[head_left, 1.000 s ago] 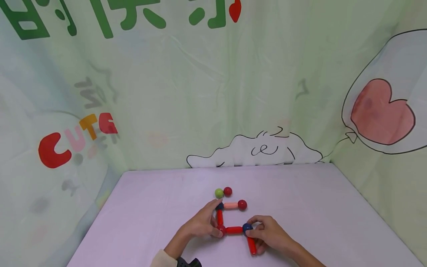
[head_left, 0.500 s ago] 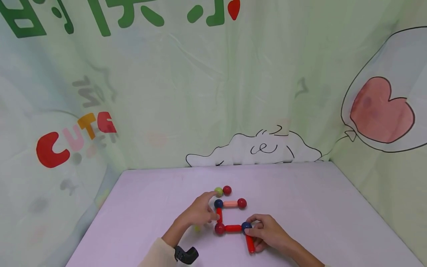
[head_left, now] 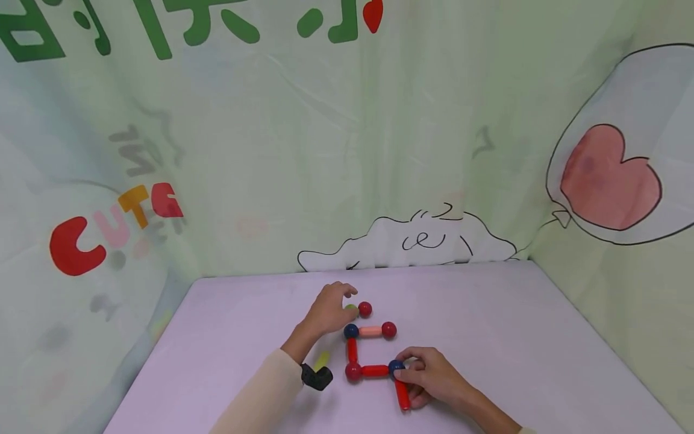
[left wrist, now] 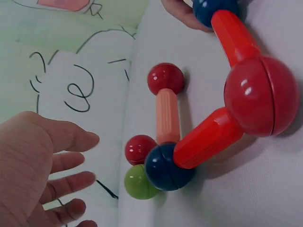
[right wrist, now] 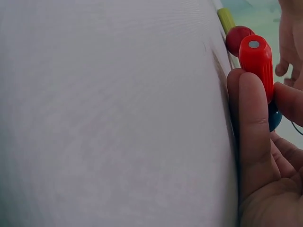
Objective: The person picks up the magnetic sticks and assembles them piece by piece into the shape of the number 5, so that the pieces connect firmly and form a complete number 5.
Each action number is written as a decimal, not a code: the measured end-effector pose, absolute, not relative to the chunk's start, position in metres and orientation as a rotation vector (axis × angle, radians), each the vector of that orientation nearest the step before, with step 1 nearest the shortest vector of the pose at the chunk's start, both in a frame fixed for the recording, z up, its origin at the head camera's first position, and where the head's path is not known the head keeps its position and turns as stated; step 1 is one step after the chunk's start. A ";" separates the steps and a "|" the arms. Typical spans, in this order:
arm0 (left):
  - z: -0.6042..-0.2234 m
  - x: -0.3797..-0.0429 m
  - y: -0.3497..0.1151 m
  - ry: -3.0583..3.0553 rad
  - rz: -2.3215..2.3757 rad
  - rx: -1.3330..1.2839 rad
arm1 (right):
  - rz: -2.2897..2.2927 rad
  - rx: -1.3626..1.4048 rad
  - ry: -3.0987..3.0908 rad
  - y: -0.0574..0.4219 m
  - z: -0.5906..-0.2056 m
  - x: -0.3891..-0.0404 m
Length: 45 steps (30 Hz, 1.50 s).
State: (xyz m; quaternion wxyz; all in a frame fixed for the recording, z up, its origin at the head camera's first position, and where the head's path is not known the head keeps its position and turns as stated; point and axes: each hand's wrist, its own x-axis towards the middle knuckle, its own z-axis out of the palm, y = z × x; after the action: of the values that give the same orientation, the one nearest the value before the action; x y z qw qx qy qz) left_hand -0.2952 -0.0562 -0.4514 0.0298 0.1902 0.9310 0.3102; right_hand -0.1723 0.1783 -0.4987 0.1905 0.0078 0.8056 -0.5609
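Note:
A magnetic rod-and-ball chain lies on the table: a dark red ball (head_left: 388, 330), a salmon rod (head_left: 371, 331), a blue ball (head_left: 351, 331), a red rod (head_left: 352, 351), another dark red ball (head_left: 353, 371), a second red rod (head_left: 375, 371), then a second blue ball (head_left: 396, 366). From that last ball a third red rod (right wrist: 255, 59), with a silvery end disc, points toward the person. My right hand (head_left: 436, 377) pinches this blue ball, fingers along the rod. Over a loose green ball (head_left: 352, 309) my left hand (head_left: 328, 310) hovers, fingers spread and holding nothing.
A loose dark red ball (head_left: 365, 309) touches the green one. Below the left forearm lies a yellow-green rod (head_left: 322, 360), partly hidden by the black wrist device (head_left: 317, 377). A printed curtain (head_left: 271, 150) rises behind the lilac table (head_left: 228, 337).
My left hand has left the chain's left corner and moved away from the person to the loose balls, uncovering the near blue ball and the yellow-green rod. My right hand keeps its pinch.

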 end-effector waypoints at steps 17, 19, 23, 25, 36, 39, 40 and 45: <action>-0.489 -0.317 -0.038 2.807 0.947 0.511 | -1.601 -0.025 2.223 0.181 -0.502 -0.179; -0.490 -0.319 -0.036 2.833 0.900 0.515 | -1.608 -0.033 2.215 0.180 -0.502 -0.180; -0.491 -0.320 -0.032 2.851 0.865 0.524 | -1.618 -0.031 2.201 0.180 -0.502 -0.180; -0.491 -0.319 -0.031 2.851 0.877 0.524 | -1.620 -0.030 2.200 0.180 -0.502 -0.180; -0.480 -0.306 -0.023 2.778 1.097 0.507 | -1.623 -0.015 2.208 0.182 -0.502 -0.176; -0.475 -0.301 -0.022 2.775 1.129 0.524 | -1.626 -0.011 2.205 0.182 -0.502 -0.177; -0.474 -0.299 -0.022 2.771 1.141 0.524 | -1.626 -0.010 2.205 0.182 -0.502 -0.177; -0.466 -0.283 -0.025 2.755 1.220 0.511 | -1.618 -0.004 2.211 0.182 -0.502 -0.176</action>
State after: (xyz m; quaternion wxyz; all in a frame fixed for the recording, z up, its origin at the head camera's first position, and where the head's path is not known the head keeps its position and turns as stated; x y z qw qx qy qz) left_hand -0.2828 -0.0246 -0.4662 0.0426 0.1671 0.9007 0.3988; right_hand -0.1758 0.1815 -0.5018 0.1995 -0.0013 0.7908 -0.5787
